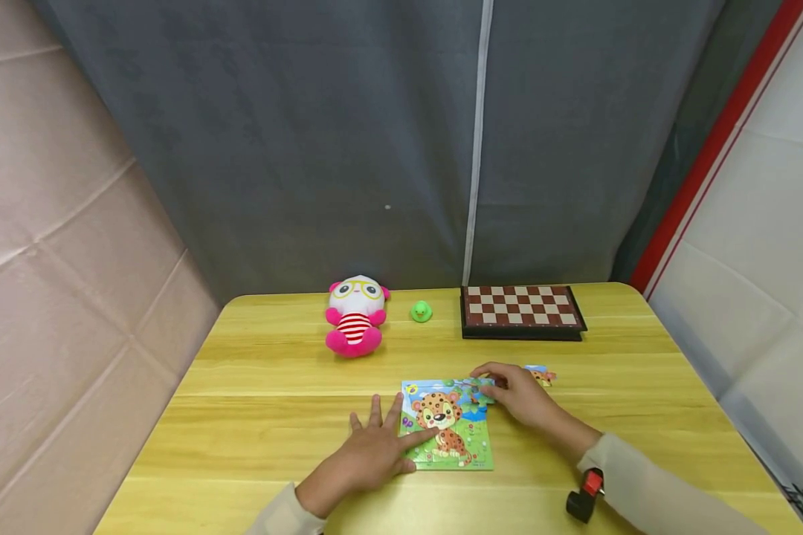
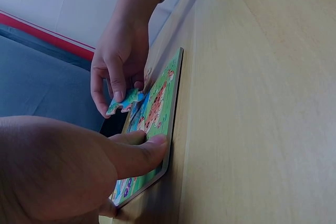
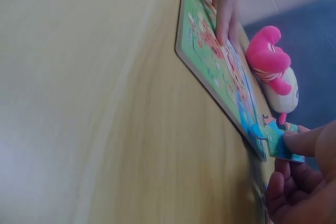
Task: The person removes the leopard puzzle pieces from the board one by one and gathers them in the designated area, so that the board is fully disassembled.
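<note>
A square jigsaw puzzle [image 1: 478,438] with a cartoon leopard on green grass lies on the table. My left hand [image 1: 378,449] rests spread on its left side, with the index finger and thumb reaching over the picture. At the upper right corner, my right hand [image 1: 518,394] pinches a puzzle piece [image 3: 278,139] between thumb and fingers. That piece is blue and green and is held tilted just above the board's edge in the right wrist view. Another puzzle piece [image 1: 542,375], with orange spots and blue, lies beyond my right hand, partly hidden by it.
A pink and white plush panda [image 1: 355,319] lies toward the back of the wooden table [image 1: 268,416]. Beside it sits a small green duck [image 1: 421,311]. A brown and white checkered board box [image 1: 522,308] stands back right, before a grey curtain [image 1: 308,148].
</note>
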{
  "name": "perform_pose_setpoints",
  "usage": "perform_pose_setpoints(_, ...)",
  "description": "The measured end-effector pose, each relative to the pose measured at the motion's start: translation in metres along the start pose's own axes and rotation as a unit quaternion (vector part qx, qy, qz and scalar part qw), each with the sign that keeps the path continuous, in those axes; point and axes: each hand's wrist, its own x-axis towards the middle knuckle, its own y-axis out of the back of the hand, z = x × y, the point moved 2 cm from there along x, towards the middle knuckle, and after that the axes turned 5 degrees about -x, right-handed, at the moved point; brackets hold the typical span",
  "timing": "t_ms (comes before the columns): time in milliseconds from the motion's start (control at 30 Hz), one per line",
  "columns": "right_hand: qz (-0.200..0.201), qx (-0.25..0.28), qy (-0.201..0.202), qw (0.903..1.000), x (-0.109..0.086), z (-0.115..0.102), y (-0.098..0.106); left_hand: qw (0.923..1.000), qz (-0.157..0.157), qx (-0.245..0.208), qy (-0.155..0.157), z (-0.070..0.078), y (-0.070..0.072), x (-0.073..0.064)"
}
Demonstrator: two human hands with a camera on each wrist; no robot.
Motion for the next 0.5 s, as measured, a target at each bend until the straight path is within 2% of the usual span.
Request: perform_pose_setpoints(500,0.023,-0.024,-0.013,0.9994,-0.01,0.024,0.032,1.0,0.0,-0.001,-0.002,0.0,0.001,-0.001)
